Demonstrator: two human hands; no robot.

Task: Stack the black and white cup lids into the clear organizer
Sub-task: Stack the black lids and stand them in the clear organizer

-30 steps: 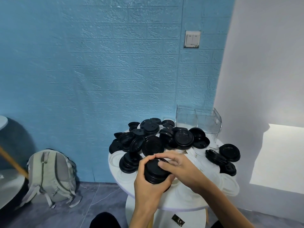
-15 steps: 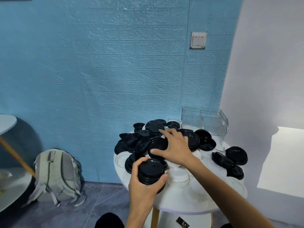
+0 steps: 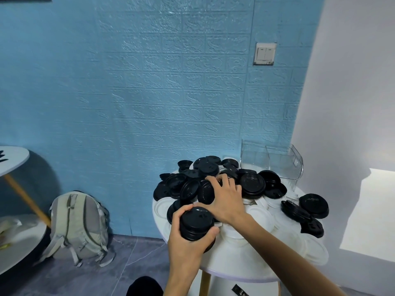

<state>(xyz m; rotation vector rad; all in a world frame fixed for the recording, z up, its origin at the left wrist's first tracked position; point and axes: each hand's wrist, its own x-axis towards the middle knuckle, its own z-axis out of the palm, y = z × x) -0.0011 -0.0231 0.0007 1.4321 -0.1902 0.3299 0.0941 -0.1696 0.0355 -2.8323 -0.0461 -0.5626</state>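
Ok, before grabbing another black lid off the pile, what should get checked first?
1. Left hand grips the stack of black lids firmly: ok.
2. Right hand is on a black lid in the pile: ok; whether only one lid is caught: cannot tell.
3. Held stack sits straight: ok.
4. Clear organizer is upright and open on top: ok.
5. Lids already in the organizer: cannot tell.
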